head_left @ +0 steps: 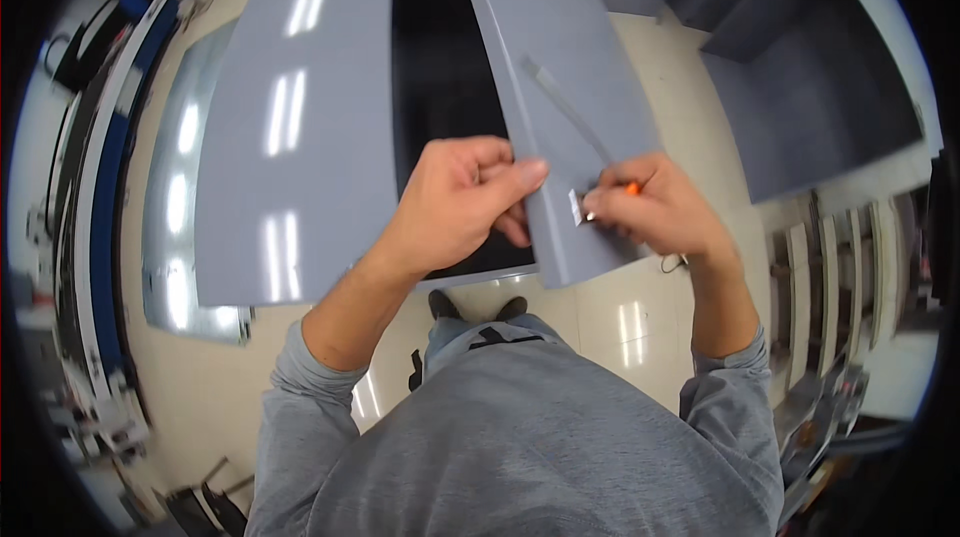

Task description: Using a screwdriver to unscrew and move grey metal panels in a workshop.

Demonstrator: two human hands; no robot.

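Observation:
A grey cabinet (300, 137) with glossy panels stands before me, its dark inside showing through a long opening. The narrower grey panel (570, 37) is on the right of that opening. My left hand (455, 202) pinches this panel's near left edge, thumb on top and fingers curled underneath. On the panel's face, my right hand (660, 207) is closed around a small tool with an orange part (632, 189); the fingers hide most of it. A small shiny metal piece (577, 207) shows at the fingertips. A pale flat strip (565, 107) runs along the panel toward that hand.
Another grey open cabinet (820, 87) is at the far right. Below it stands a pale slatted rack (825, 287). A shiny sheet (180, 227) lies left of the cabinet, beside a long bench with a blue edge (100, 207). The floor (620, 322) is pale tile.

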